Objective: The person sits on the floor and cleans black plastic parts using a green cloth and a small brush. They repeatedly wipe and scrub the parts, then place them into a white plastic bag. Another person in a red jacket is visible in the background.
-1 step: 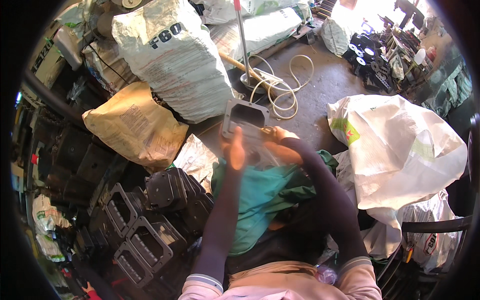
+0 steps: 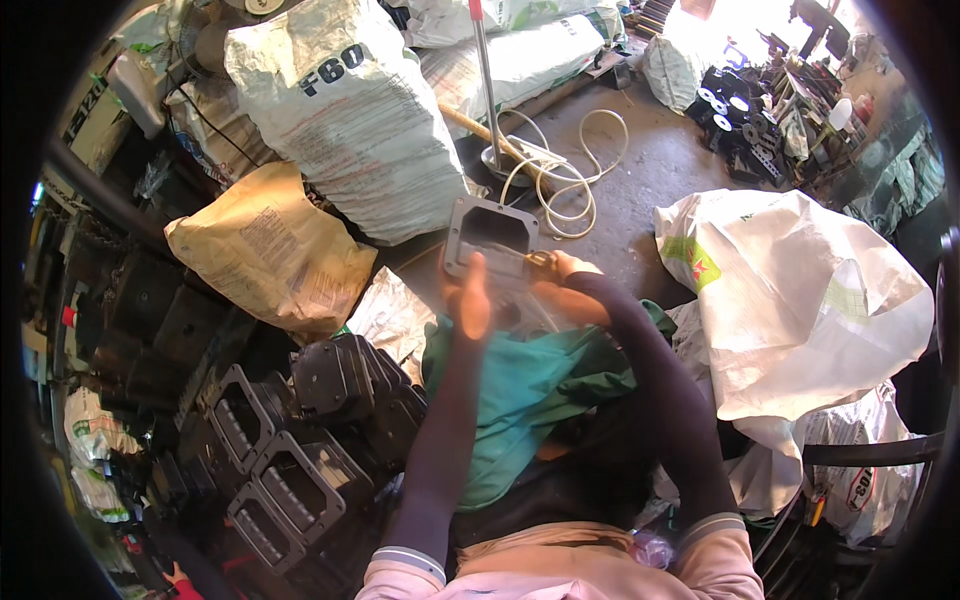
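grey rectangular frame [image 2: 490,238] gripped by left hand [image 2: 468,292], right hand [image 2: 562,280] closed on small tool [image 2: 535,259], green cloth [image 2: 530,385] beneath

White sacks [image 2: 350,120], a tan bag [image 2: 265,255], coiled hose [image 2: 560,175], stacked black frames [image 2: 290,470], perhaps plastic.

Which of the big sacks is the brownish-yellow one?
The tan sack, lying left of the left hand, below the big white sack. The others are white.
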{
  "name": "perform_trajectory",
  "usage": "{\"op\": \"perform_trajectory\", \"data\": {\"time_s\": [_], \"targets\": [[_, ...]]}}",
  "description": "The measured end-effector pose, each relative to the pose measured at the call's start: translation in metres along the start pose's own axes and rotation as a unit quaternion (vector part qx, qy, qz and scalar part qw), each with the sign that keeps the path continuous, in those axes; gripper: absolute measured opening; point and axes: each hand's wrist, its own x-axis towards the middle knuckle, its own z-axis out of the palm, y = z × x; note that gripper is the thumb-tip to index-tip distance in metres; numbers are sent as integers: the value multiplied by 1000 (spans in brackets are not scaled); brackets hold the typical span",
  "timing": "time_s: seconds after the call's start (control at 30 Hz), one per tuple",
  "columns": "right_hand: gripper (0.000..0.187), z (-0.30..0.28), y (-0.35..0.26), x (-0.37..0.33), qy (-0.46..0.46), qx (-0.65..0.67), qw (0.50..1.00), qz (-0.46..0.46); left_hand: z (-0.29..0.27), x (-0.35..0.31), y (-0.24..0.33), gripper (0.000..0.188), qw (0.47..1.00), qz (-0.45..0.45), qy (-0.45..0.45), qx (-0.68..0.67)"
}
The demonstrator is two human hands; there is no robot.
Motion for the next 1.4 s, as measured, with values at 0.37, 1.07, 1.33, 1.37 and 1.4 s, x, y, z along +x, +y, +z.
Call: {"op": "perform_trajectory", "data": {"time_s": [0.37, 1.07, 1.33, 1.37, 1.4], "targets": [[37, 27, 26, -7, 104, -92, 981, 132, 22, -7, 19, 54, 996, 35, 62, 53], [45, 24, -8, -33, 17, -27, 999, -6, -2, 10, -24, 60, 1000, -21, 10, 8], [54, 12, 5, -56, 63, -68, 995, 48, -4, 9, -3, 52, 999, -23, 41, -4], [54, 14, 9, -58, 47, -63, 995, 60, -5, 9, -2, 52, 998, -35, 46, -11], [54, 15, 13, -61, 30, -56, 995, 73, -6, 10, -1, 52, 998, -37, 49, -18]]}}
